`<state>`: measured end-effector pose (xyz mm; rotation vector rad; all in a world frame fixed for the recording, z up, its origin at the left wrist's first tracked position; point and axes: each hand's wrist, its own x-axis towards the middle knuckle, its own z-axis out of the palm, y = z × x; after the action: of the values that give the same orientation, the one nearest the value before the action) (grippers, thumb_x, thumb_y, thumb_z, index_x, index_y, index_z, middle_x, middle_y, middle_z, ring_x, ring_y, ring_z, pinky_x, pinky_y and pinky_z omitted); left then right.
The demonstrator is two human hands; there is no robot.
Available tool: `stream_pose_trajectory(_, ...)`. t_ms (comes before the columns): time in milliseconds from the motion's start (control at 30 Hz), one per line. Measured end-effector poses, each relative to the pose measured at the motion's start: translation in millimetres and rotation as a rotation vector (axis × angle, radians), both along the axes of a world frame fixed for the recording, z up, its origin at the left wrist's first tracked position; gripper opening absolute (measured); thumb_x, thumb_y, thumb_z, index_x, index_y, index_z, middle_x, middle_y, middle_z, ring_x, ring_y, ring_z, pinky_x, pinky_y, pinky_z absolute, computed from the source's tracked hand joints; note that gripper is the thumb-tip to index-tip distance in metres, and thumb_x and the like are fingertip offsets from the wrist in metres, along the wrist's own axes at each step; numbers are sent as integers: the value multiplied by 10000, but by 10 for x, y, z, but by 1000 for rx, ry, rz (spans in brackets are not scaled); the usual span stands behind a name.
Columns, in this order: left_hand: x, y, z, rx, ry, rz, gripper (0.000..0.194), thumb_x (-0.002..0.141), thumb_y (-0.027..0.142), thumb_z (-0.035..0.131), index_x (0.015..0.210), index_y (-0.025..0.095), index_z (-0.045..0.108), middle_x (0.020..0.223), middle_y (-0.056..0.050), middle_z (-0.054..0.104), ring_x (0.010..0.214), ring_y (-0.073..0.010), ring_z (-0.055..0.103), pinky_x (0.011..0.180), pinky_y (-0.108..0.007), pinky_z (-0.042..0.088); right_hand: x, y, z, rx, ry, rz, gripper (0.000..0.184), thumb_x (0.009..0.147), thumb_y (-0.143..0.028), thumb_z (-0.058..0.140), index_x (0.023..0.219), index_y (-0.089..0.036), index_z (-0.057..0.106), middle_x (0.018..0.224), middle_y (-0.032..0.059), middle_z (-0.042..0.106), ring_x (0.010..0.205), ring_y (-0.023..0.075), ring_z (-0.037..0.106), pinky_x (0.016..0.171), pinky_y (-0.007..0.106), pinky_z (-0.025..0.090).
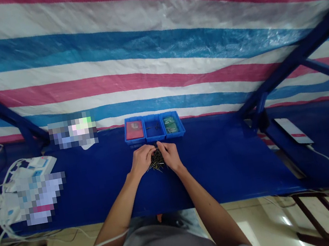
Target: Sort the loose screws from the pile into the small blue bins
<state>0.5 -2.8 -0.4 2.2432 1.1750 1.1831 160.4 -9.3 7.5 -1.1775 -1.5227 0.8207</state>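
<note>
Dark, glinting heap of slender pieces [158, 162]

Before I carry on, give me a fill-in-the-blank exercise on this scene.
The left hand and right hand are at a pile of thin pieces on a table coloured ____.
Beyond the pile, the joined bins number ____.
The leftmost bin holds something coloured ____.
The white phone-like device lies to the person's ____.

Missing words: blue; three; red; right.

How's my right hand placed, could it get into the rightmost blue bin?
Probably yes: the rightmost blue bin is open-topped and just beyond your right hand, with nothing seen blocking the way.
</note>
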Motion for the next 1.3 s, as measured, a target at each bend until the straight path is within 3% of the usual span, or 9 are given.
stream_pose_trajectory(767,9,-11,28,-55,-58,7,274,1005,287,445,833,185,633,686,-9,608,653,-138,574,700,-267,436,61,3,8,64,-78,7,496,996,-454,425,591,-193,308,579,-49,284,557,92,264,551,262,221)
stream_pose_trajectory(867,-4,-10,40,-70,-75,23,273,1002,272,447,808,182,616,678,1,596,639,-127,563,679,-253,421,63,8,12,82,-113,13,477,992,-436,444,589,-188,378,571,-48,337,555,96,306,557,255,255)
stream_pose_trajectory(1067,-26,-19,76,-108,-102,51,277,988,270,463,776,177,615,654,13,590,615,-115,556,644,-231,407,86,19,14,79,-78,30,305,941,-380,531,781,-166,677,719,17,624,650,135,528,636,249,402)
stream_pose_trajectory(1300,-29,-22,88,-152,-145,75,312,982,349,466,781,170,624,613,15,574,547,-111,514,565,-227,365,60,43,-87,-11,89,5,217,852,-359,649,905,-169,739,713,27,678,546,138,571,589,265,466)
